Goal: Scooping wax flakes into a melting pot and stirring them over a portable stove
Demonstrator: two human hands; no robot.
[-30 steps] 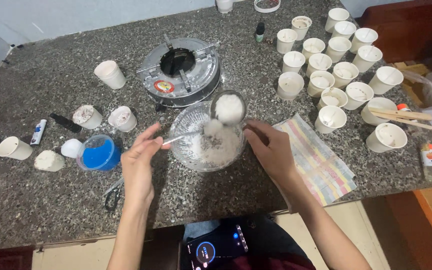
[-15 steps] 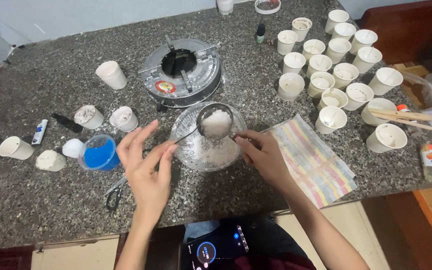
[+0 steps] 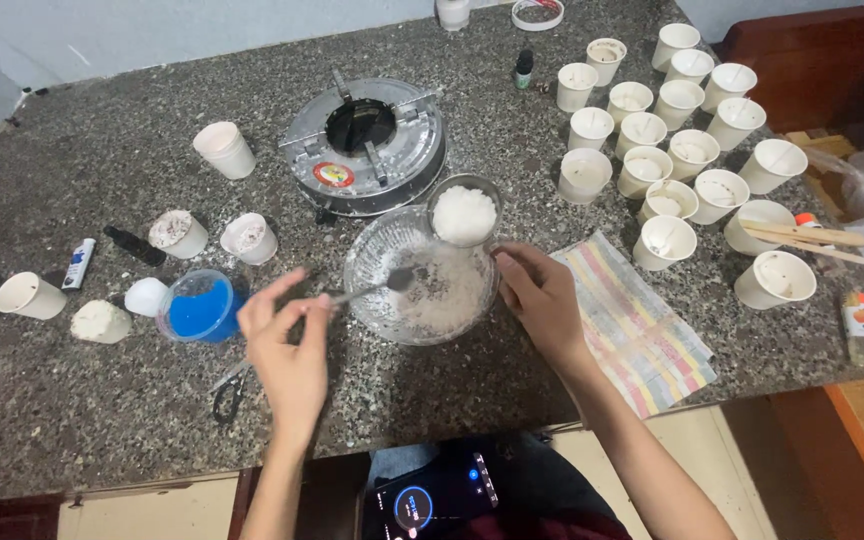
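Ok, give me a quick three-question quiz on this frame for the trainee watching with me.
1. True or false: the left hand holds a spoon whose tip reaches into the glass bowl.
2. What does the right hand hold over the bowl's far rim? A) a blue cup B) a small metal cup heaped with white flakes C) scissors
3. Fill in: the round metal stove stands ____ the bowl, farther from the person.

Key: 1 true; 2 B; 3 behind.
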